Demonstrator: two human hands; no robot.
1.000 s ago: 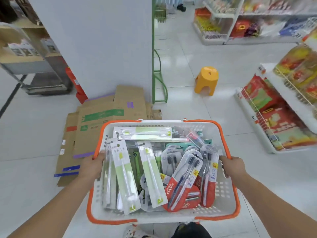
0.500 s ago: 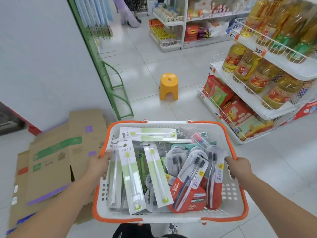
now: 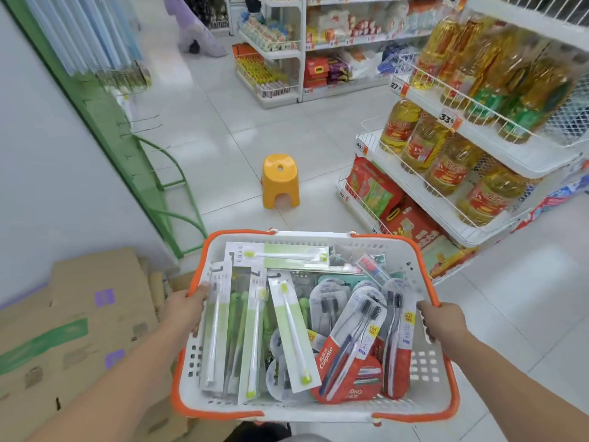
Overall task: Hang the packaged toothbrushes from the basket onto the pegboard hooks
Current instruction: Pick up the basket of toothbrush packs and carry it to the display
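A: Orange-rimmed basket (image 3: pixel 427 368) — where's it held?

B: Head view: left hand (image 3: pixel 185 309) grips its left rim, right hand (image 3: pixel 441 323) its right rim, toothbrush packs (image 3: pixel 296 333) inside.

A: And the pegboard hooks (image 3: pixel 140 127)?

B: Ahead-left, nearer the left hand, prongs pointing right.

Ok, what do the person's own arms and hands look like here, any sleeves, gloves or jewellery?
Both forearms are bare as far as the picture shows, with no sleeve in view. The left hand and right hand wear no gloves, and no watch, bracelet or ring is visible on either.
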